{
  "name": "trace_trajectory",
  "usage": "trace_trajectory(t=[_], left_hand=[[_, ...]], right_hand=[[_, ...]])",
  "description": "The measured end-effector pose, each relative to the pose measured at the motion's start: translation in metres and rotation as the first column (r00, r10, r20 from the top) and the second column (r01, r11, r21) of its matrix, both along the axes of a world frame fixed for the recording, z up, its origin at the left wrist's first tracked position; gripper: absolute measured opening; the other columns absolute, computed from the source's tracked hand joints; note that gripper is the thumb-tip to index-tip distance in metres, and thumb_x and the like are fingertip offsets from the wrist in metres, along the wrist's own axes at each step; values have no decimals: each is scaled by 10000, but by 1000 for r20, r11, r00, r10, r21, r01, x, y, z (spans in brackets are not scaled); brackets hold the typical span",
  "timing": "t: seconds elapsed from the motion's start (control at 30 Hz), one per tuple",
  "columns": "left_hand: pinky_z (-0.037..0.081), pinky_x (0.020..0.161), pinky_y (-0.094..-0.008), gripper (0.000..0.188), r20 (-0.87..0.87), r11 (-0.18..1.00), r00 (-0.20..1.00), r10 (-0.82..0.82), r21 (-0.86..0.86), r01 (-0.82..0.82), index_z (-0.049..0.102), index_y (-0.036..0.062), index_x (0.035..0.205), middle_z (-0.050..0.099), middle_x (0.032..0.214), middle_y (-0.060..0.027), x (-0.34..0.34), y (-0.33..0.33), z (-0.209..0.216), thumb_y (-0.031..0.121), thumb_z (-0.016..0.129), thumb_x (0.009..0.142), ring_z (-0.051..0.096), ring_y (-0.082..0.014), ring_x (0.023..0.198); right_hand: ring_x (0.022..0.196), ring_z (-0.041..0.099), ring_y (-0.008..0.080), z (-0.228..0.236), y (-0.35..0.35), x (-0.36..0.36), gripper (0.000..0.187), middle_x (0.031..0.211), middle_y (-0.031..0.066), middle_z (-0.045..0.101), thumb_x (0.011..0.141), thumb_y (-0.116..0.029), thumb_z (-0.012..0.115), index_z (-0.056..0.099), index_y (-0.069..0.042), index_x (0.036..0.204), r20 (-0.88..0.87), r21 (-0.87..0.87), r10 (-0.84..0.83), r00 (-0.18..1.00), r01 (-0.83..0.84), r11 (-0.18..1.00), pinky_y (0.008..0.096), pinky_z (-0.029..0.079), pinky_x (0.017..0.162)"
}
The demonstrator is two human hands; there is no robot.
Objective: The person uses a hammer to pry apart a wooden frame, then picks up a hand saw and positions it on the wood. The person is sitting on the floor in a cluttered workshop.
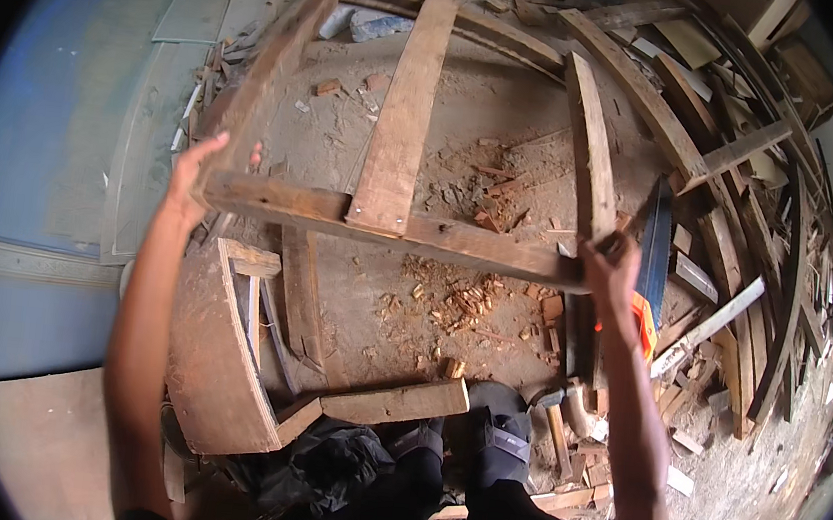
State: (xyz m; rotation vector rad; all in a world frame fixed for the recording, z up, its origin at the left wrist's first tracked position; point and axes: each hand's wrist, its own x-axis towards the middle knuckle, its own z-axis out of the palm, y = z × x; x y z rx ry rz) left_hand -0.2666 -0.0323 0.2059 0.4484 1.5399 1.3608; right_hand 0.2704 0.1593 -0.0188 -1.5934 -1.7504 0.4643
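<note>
A rough wooden frame (483,247) is held up between my two hands, its near bar running left to right. A flat plank (406,109) crosses its middle, fixed to the near bar with nail or screw heads showing. My left hand (187,178) is wrapped around the frame's near left corner, with fingertips showing past the side bar. At the near right corner my right hand (614,267) grips the frame where the side bar (592,152) meets the near bar. Beside that hand is a handsaw with a dark blade (656,233) and an orange handle (644,327).
A hammer (556,429) lies right of my feet. Wood shavings (463,300) litter the floor. Long timbers (737,261) and scraps pile up on the right. A plywood-sided piece (217,351) stands near left, beside a black plastic bag (332,462). A blue-grey panel (48,124) stands at left.
</note>
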Motion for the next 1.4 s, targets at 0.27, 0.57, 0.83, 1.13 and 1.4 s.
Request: trace_trajectory(t=[0.27,0.57,0.83,1.13,1.4], left_hand=[[400,1131,-425,658,-544,965,798,260,120,-233,477,18,1461,581,1420,-137,-133,99,129,484,523,999,575,-241,1270],[338,1121,-431,550,-312,712,675,668,533,-458,617,13,1338,589,1391,-140,-129,121,42,429,536,987,505,-263,1306],[348,1120,-423,583,-257,650,694,673,653,-389,595,2,1347,541,1426,-162,-143,130,4,458,555,985,496,-297,1303],[316,1178,-430,562,-514,901,741,433,260,-346,563,42,1384,514,1489,-122,-28,110,-146,407,644,964,446,-267,1398],[247,1199,-520,713,-910,933,205,-360,-347,99,567,-27,1296,367,1540,-278,123,62,-231,572,638,917,205,-396,1518]], right_hand=[[884,679,252,17,-68,-181,626,1144,257,630,880,-156,785,325,79,1233,-664,-514,-69,744,-387,766,302,607,683],[776,590,154,5,-95,-195,469,852,121,609,914,-338,760,467,-2,1061,-609,-588,169,775,-584,560,292,553,638],[787,563,184,-16,-90,-203,546,938,122,575,900,-314,779,431,31,1140,-526,-542,284,802,-573,615,288,541,656],[782,611,203,-6,-88,-254,508,935,159,651,985,-335,649,420,61,1206,-745,-433,109,658,-602,671,320,587,703],[1040,664,280,29,-75,-230,443,1174,233,664,1034,-273,573,504,42,1338,-584,-441,509,632,-774,455,417,555,949]])
